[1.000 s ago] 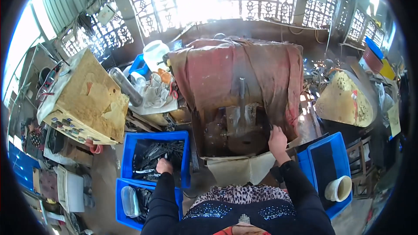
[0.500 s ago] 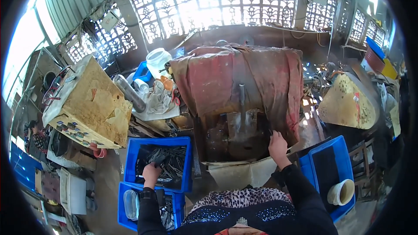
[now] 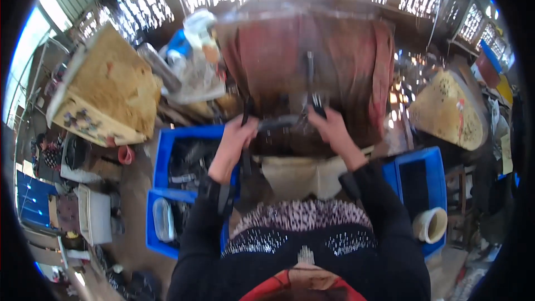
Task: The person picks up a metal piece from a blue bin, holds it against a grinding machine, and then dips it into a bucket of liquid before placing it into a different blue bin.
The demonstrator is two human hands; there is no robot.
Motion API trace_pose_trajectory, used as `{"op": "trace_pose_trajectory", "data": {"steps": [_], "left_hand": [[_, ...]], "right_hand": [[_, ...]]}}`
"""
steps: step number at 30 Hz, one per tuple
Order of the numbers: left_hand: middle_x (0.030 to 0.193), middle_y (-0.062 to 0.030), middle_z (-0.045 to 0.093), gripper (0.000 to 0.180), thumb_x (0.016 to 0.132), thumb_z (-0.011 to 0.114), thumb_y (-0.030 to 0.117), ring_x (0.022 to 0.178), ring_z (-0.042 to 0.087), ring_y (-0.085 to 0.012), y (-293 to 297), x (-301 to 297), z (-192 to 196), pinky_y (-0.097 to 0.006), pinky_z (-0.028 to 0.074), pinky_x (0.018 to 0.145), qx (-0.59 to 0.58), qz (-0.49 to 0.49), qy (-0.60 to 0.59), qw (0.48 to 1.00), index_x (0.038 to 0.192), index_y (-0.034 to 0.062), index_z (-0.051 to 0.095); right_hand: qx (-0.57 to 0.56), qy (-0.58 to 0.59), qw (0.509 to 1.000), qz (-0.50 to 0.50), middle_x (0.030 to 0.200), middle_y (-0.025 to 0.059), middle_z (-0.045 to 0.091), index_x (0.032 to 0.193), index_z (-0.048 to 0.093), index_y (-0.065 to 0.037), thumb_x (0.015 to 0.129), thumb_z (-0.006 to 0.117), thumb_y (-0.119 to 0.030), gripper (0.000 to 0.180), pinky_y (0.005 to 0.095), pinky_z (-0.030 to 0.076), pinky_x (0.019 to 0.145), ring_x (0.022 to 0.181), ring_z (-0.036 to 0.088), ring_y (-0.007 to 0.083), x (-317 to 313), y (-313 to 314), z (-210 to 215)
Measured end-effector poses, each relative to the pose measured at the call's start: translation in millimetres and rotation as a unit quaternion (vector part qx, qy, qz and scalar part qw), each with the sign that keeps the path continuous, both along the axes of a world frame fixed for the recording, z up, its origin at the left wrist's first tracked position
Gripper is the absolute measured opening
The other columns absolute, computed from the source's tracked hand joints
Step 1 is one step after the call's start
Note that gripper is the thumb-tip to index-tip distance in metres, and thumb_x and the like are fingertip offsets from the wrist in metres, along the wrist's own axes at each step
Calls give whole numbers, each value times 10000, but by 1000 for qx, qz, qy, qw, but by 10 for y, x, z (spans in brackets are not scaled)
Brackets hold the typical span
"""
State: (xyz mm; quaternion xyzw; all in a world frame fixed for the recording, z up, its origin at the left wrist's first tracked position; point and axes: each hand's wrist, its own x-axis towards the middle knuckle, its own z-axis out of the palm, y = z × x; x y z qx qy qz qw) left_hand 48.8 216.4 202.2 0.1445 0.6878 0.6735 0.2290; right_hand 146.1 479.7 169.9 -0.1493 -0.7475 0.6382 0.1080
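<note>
My left hand (image 3: 237,140) is closed on a dark flat strip (image 3: 247,108) that stands up past the fingers; motion blur hides its exact kind. Across from it, my right hand (image 3: 332,134) grips a small dark piece with a shiny tip (image 3: 317,102). Both hands are held over the front of a wet, dark basin (image 3: 278,147), beneath a reddish cloth cover (image 3: 264,50). An upright metal rod (image 3: 310,69) stands just beyond my right hand. Left of my left forearm, a blue bin (image 3: 162,159) holds many dark metal pieces (image 3: 192,159).
A second blue bin (image 3: 157,249) with a clear plastic container (image 3: 164,220) sits nearer on the left. To the right, a blue bin (image 3: 433,159) has a cream tub (image 3: 430,226) in it. Stained yellowish boxes (image 3: 111,89) flank the basin, and a pale sheet (image 3: 301,175) hangs in front.
My left hand has left the blue bin and come up to the basin with a dark strip. My right hand has moved left, away from the basin's right side. The view has tilted downward.
</note>
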Motion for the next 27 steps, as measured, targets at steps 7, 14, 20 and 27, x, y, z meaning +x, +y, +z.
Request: {"op": "trace_pose_trajectory", "data": {"steps": [7, 14, 20, 27], "left_hand": [[748, 32, 575, 132, 898, 657, 205, 593, 449, -21, 475, 2, -60, -169, 317, 502, 49, -11, -47, 998, 911, 75, 643], [788, -3, 578, 175, 940, 615, 190, 634, 481, -49, 548, 110, -338, -184, 359, 542, 81, 61, -91, 991, 1037, 45, 617], [783, 11, 586, 174, 988, 535, 145, 634, 498, -79, 773, 349, -408, -230, 422, 563, 170, 48, -219, 960, 1128, 78, 612], [785, 13, 570, 184, 977, 539, 134, 675, 511, -85, 955, 296, -542, -247, 427, 598, 193, 39, -222, 955, 1145, 89, 596]], "right_hand": [[-182, 14, 983, 23, 597, -113, 411, 861, 570, -104, 938, 642, -233, 166, 188, 197, 401, 448, 312, -6, 20, -62, 185], [-191, 13, 981, -27, 583, -107, 389, 838, 537, -119, 952, 633, -217, 179, 193, 184, 385, 436, 304, -5, 198, 33, -9], [-272, 40, 958, -78, 585, -100, 391, 838, 526, -121, 955, 634, -205, 180, 203, 189, 370, 430, 304, -4, 212, 29, -77], [-240, 121, 953, -142, 627, -76, 458, 896, 580, -94, 954, 631, -176, 112, 216, 268, 389, 452, 377, 31, 125, -36, -220]]}}
